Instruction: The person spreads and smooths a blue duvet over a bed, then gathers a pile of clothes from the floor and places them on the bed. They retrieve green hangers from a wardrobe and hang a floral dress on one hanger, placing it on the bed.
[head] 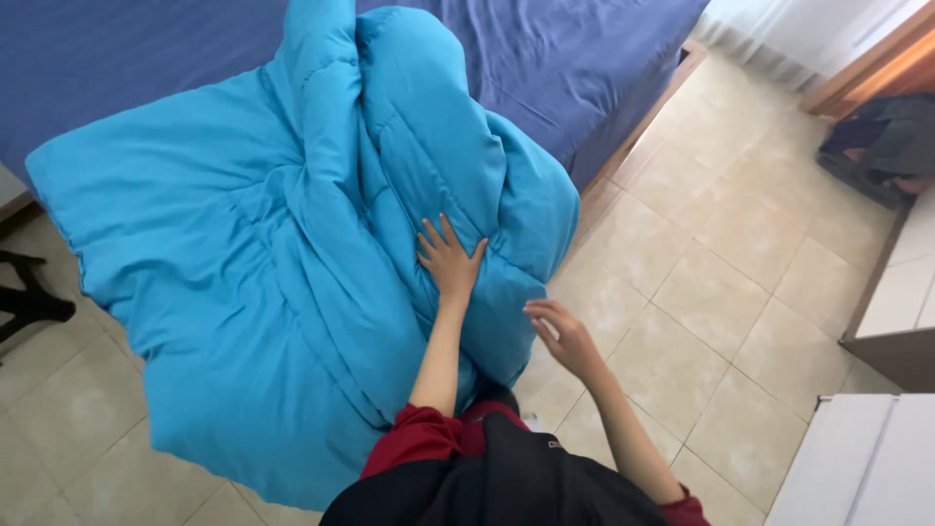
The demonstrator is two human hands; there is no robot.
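A bright blue quilted comforter (243, 253) hangs bunched off the corner of a bed with a dark blue sheet (575, 58) and drapes down toward the floor. My left hand (448, 258) lies flat on the comforter's folds with fingers spread. My right hand (563, 336) hovers just right of the comforter's lower edge, fingers loosely curled and holding nothing, over the tiled floor. My dark and red sleeves show at the bottom.
Beige floor tiles (721, 253) stretch to the right of the bed. A white cabinet top (867, 458) is at the bottom right. Dark clothing or a bag (881, 141) lies at the far right. A black object (29, 297) sits at the left edge.
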